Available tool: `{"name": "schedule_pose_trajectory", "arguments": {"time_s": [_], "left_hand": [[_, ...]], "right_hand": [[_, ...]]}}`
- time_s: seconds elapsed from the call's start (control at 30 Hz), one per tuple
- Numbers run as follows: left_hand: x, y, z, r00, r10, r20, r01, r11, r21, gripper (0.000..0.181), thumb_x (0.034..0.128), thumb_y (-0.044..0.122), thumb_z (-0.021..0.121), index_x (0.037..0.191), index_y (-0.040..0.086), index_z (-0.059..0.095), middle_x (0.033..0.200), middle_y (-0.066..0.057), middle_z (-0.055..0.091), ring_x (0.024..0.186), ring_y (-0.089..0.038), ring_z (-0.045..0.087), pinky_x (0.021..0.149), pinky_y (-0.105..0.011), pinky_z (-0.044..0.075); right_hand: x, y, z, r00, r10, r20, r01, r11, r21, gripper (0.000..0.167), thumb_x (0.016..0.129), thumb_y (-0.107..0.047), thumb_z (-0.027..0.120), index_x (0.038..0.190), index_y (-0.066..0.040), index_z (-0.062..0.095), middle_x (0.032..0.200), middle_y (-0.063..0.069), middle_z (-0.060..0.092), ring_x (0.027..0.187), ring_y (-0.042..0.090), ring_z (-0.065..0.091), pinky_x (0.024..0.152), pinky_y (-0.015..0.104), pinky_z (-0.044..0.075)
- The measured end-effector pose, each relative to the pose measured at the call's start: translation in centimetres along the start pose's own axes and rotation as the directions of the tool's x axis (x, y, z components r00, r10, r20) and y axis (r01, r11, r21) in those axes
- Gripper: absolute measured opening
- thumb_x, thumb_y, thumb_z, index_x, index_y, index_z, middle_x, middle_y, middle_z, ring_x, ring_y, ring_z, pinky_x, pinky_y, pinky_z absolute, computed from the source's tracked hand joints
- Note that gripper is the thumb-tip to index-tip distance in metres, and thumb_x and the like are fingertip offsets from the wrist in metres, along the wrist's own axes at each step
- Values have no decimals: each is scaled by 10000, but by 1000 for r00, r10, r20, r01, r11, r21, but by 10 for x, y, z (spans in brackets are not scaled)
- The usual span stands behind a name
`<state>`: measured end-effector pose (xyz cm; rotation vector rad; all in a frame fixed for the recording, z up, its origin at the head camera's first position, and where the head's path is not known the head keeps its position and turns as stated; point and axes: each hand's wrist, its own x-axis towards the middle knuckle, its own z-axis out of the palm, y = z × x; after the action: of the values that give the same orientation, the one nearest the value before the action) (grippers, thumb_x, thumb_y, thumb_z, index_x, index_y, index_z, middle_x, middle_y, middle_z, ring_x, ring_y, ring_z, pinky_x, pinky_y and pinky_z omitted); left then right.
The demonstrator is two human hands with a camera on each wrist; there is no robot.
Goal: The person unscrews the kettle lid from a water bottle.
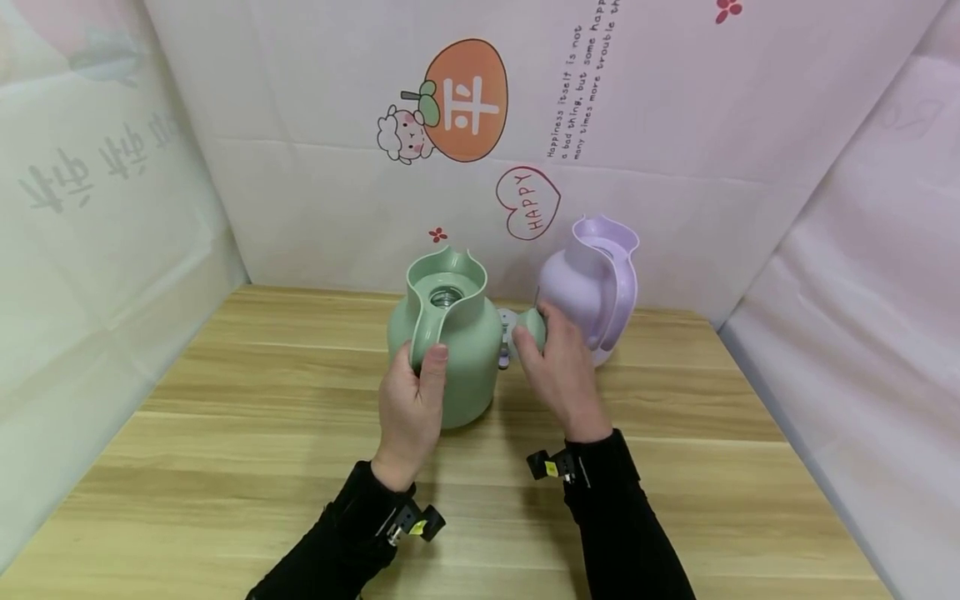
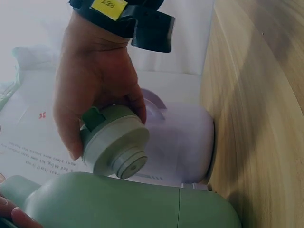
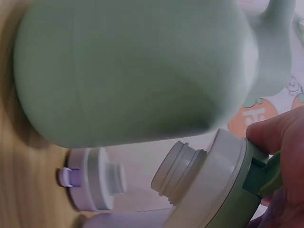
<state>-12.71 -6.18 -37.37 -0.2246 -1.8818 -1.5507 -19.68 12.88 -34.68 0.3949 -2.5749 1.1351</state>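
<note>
A green thermos jug (image 1: 471, 379) stands upright on the wooden table, its mouth uncovered. My left hand (image 1: 408, 408) grips the jug's handle. To the right of it, my right hand (image 1: 564, 367) holds a green lid (image 1: 532, 327) with a pale threaded plug. In the right wrist view the lid (image 3: 228, 190) is tilted beside the jug, its plug towards the jug's side. The left wrist view shows the plug (image 2: 130, 164) hanging near the jug wall (image 2: 118, 202). Fingers of my left hand (image 2: 14, 213) are partly cut off there.
A lilac jug (image 1: 573, 287) stands behind my right hand, its top uncovered too. Its lilac lid (image 3: 90, 180) rests on the table (image 1: 300, 417) behind the green jug. A printed white cloth (image 1: 330, 208) rises behind, with more cloth at both sides.
</note>
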Motion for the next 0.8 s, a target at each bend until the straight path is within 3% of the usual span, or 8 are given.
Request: {"name": "schedule_pose_trajectory", "arguments": {"time_s": [0.07, 0.17, 0.3, 0.37, 0.8], "left_hand": [[0, 0, 0, 1000, 0, -1, 0, 1000, 3, 287, 1094, 269, 555, 916, 44, 563, 685, 14, 510, 592, -109, 489, 552, -261, 412], [1, -1, -1, 1000, -2, -4, 2, 1000, 10, 322, 1095, 302, 553, 906, 41, 558, 679, 10, 505, 584, -115, 485, 544, -261, 403], [2, -1, -2, 1000, -2, -9, 2, 1000, 22, 339, 1096, 320, 549, 910, 37, 556, 678, 12, 496, 578, -121, 476, 541, -262, 392], [2, -1, -3, 1000, 2, -11, -1, 1000, 28, 338, 1098, 319, 547, 917, 34, 557, 679, 12, 495, 575, -123, 472, 539, -261, 388], [7, -4, -9, 1000, -4, -31, 6, 998, 64, 420, 1097, 400, 529, 953, 7, 574, 699, -1, 484, 593, -153, 459, 552, -264, 372]], "right_hand": [[-1, 4, 3, 999, 31, 16, -32, 999, 31, 434, 1059, -392, 529, 1318, -48, 585, 849, 77, 553, 709, 223, 526, 676, 395, 463], [-3, 9, 7, 997, 68, 34, -71, 995, 72, 653, 1061, -415, 525, 1556, -5, 410, 1136, 153, 652, 957, 264, 629, 893, 462, 528], [-5, 14, 11, 995, 86, 54, -93, 988, 127, 695, 1065, -426, 514, 1579, 12, 354, 1515, 247, 510, 1345, 352, 554, 1142, 540, 434], [-6, 17, 13, 993, 95, 64, -104, 981, 163, 702, 1068, -430, 510, 1587, 9, 335, 1577, 254, 442, 1440, 373, 474, 1187, 547, 381], [-10, 29, 18, 980, 161, 119, -190, 937, 294, 724, 1082, -492, 486, 1618, -49, 284, 1664, 197, 326, 1541, 329, 330, 1250, 514, 281]]}}
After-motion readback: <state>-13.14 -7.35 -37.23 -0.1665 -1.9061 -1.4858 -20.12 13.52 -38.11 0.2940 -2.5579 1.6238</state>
